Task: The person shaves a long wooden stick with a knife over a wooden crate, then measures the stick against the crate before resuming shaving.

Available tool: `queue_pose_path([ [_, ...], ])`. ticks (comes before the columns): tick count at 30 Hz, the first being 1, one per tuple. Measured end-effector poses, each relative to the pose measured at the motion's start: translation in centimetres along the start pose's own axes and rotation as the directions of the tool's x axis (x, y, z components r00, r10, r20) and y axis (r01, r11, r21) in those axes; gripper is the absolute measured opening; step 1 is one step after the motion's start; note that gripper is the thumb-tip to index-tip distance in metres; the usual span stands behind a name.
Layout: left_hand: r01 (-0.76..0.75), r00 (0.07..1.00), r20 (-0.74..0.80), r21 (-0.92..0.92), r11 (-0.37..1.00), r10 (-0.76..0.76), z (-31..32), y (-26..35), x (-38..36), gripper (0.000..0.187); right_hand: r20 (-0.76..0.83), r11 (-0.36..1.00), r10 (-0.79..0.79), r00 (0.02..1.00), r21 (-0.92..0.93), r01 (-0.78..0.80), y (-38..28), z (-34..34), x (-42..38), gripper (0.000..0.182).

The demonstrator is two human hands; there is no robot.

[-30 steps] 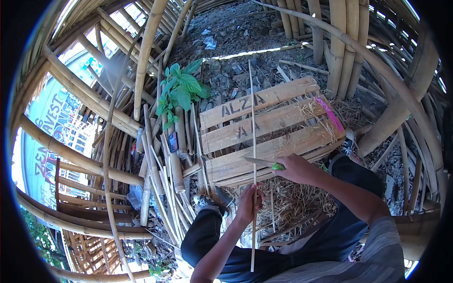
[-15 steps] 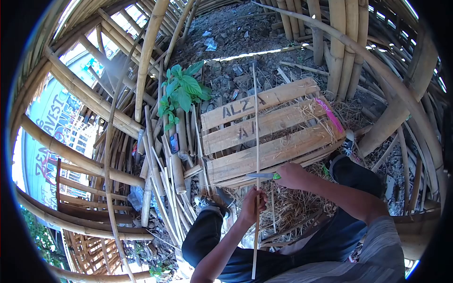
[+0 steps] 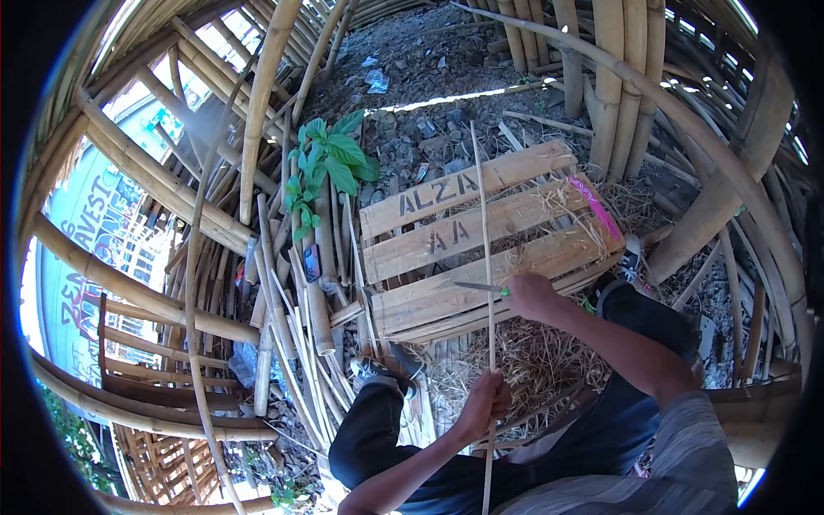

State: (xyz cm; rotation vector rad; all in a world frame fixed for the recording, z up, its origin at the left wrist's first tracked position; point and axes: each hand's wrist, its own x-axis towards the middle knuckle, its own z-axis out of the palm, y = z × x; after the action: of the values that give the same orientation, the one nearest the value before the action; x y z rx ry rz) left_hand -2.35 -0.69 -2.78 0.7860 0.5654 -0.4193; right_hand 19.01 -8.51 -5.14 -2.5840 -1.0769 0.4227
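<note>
My left hand [image 3: 483,403] is closed around a long thin bamboo strip [image 3: 483,215], which stands out ahead of me over a slatted wooden crate [image 3: 421,309]. My right hand [image 3: 530,297] grips a knife [image 3: 477,286] by its green handle. The blade points left and crosses the strip above my left hand; whether it bites into the strip cannot be made out. Black stencilled letters mark the crate's slats, and a pink patch runs along its right end.
Bamboo shavings [image 3: 524,360] litter the ground between my legs. Left of the crate stand cut bamboo pieces [image 3: 318,318], a phone-like object [image 3: 312,262] and a leafy plant [image 3: 330,163]. Thick bamboo poles [image 3: 608,94] rise at the right, and a bamboo fence [image 3: 146,283] lines the left.
The knife has moved up along the strip, away from my left hand. My left hand has shifted right and toward me, and the strip's far end has come nearer.
</note>
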Motion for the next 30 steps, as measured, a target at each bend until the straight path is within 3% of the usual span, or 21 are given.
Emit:
queue_pose_path([
  [1,0.001,1.000,0.002,0.000,1.000,-0.001,-0.1,0.3,0.1,0.033,-0.132,1.000,0.027,0.991,0.002,-0.027,0.6,0.1,0.3,0.028],
  [2,-0.004,1.000,-0.004,-0.028,1.000,0.004,-0.2,0.8,0.1,0.033,-0.132,1.000,0.027,0.991,0.001,-0.027,0.8,0.5,0.3,0.028],
  [5,-0.029,0.999,-0.030,-0.042,0.999,0.028,-0.8,1.8,0.4,0.031,-0.026,0.997,-0.019,0.999,0.078,0.021,-0.7,1.1,-1.4,0.029],
  [7,-0.046,0.998,-0.051,-0.033,0.998,0.045,-1.1,1.8,0.4,0.028,0.139,0.964,-0.261,0.955,0.096,0.250,-2.9,1.8,-3.1,0.025],
  [8,-0.036,0.995,-0.089,-0.016,0.999,0.035,-1.1,1.7,0.4,0.028,0.143,0.962,-0.266,0.953,0.098,0.253,-3.4,1.6,-3.2,0.025],
  [10,-0.018,0.991,-0.130,0.000,1.000,0.018,-0.8,1.1,-0.1,0.028,0.217,0.948,-0.307,0.927,-0.015,0.317,-3.9,1.4,-3.3,0.028],
  [11,-0.024,0.992,-0.127,0.001,1.000,0.024,-0.3,0.7,-0.5,0.028,0.220,0.949,-0.304,0.927,-0.013,0.315,-3.2,1.1,-2.5,0.028],
  [13,-0.032,0.993,-0.114,0.010,0.999,0.033,0.1,0.2,-0.7,0.028,0.059,0.991,0.095,0.994,0.091,-0.100,-0.6,0.5,-0.1,0.030],
  [14,-0.021,0.995,-0.093,0.000,1.000,0.021,0.1,0.0,-0.7,0.028,0.051,0.990,0.099,0.994,0.091,-0.104,0.4,1.0,0.2,0.030],
  [16,-0.009,0.999,-0.052,-0.030,1.000,0.008,0.1,0.5,-0.7,0.029,-0.079,0.996,-0.079,0.994,-0.045,0.076,1.1,0.9,0.4,0.031],
  [17,-0.013,0.999,-0.051,-0.027,1.000,0.011,-0.1,0.8,-0.5,0.029,-0.084,0.996,-0.081,0.993,-0.046,0.077,0.9,1.4,0.1,0.031],
  [19,-0.015,1.000,0.022,-0.062,0.998,0.017,-1.0,1.1,0.1,0.030,0.197,0.995,-0.040,0.980,0.095,0.022,-2.4,0.4,-2.3,0.031],
  [20,-0.018,1.000,0.019,-0.070,0.997,0.019,-0.9,1.3,0.1,0.030,0.202,0.995,-0.045,0.978,0.092,0.027,-3.4,0.9,-3.3,0.031],
  [22,0.000,0.998,-0.065,-0.077,0.997,-0.005,-0.8,1.6,0.2,0.030,0.241,0.959,-0.233,0.942,0.217,0.182,-4.6,1.9,-4.9,0.030],
  [23,0.003,0.998,-0.068,-0.079,0.997,-0.008,-0.8,1.4,0.0,0.030,0.244,0.959,-0.233,0.941,0.220,0.181,-4.5,1.9,-4.8,0.030],
  [25,0.000,0.995,-0.096,-0.012,1.000,-0.001,-0.4,1.5,-0.5,0.029,0.184,0.956,-0.294,0.938,0.074,0.285,-3.9,1.1,-3.8,0.031],
  [26,0.002,0.996,-0.092,-0.008,1.000,-0.003,-0.2,1.5,-0.7,0.029,0.181,0.957,-0.289,0.940,0.072,0.281,-3.2,0.7,-3.0,0.031],
  [28,0.012,0.996,-0.084,-0.066,0.998,-0.018,0.0,1.5,-1.0,0.028,-0.004,0.991,-0.009,1.000,0.135,0.009,-1.6,0.5,-1.1,0.028],
  [30,0.016,0.997,-0.075,-0.023,1.000,-0.017,0.0,1.7,-1.0,0.028,-0.070,0.990,0.027,0.997,0.139,-0.017,-0.6,0.6,-0.7,0.028],
])
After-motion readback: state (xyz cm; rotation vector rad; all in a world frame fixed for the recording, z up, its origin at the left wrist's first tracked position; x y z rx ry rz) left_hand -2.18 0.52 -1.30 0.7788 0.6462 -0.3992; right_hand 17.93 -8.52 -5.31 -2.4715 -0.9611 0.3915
